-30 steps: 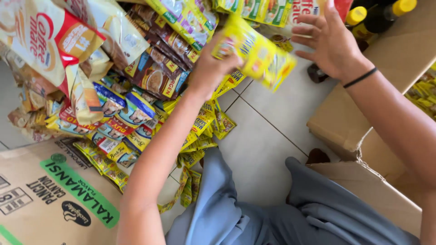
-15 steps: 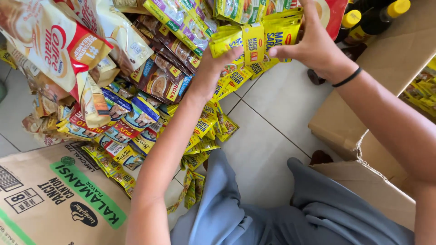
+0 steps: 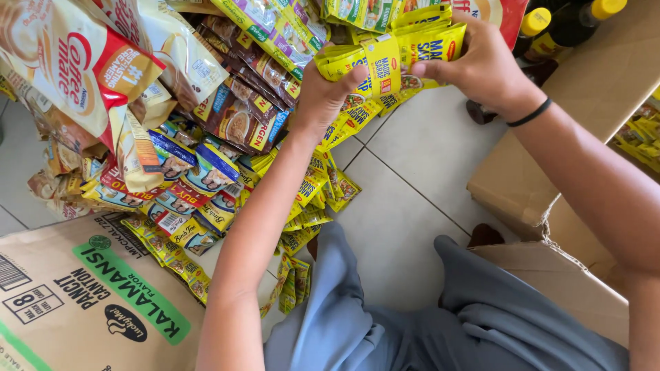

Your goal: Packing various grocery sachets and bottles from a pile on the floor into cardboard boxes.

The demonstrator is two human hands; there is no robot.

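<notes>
Both hands have closed in since the earlier frames: a second ago the right hand (image 3: pixel 481 65) was lifted off with fingers spread beside a single loose yellow strip, now it grips the same bunch of yellow seasoning sachets (image 3: pixel 392 58) as the left hand (image 3: pixel 323 93). Strip is no longer dangling free, it is gathered and folded into a compact bundle between the two hands.

Left hand: fingers curled round the bundle's left end, thumb on top, holding tight. Right hand: fingers wrapped over the right end, thumb pressing the front face, narrow grip, black band (image 3: pixel 529 113) on the wrist. Bundle sits high in view, above the tiled floor (image 3: pixel 412 178), just in front of the hanging green-and-yellow packets (image 3: pixel 275 24).

More yellow sachet strips (image 3: pixel 309 206) trail down under the left forearm to the floor, still loose. Brown coffee sachets (image 3: pixel 240 117) and blue-and-red sachets (image 3: pixel 185 185) lie heaped to the left, touching each other. Printed cardboard carton (image 3: pixel 75 295) sits lower left, plain cardboard box (image 3: pixel 550 172) at right, yellow-capped dark bottles (image 3: pixel 564 24) top right.

Judgement: sorting has moved from picking up to bunching; the bundle looks gathered but not yet set down anywhere.
</notes>
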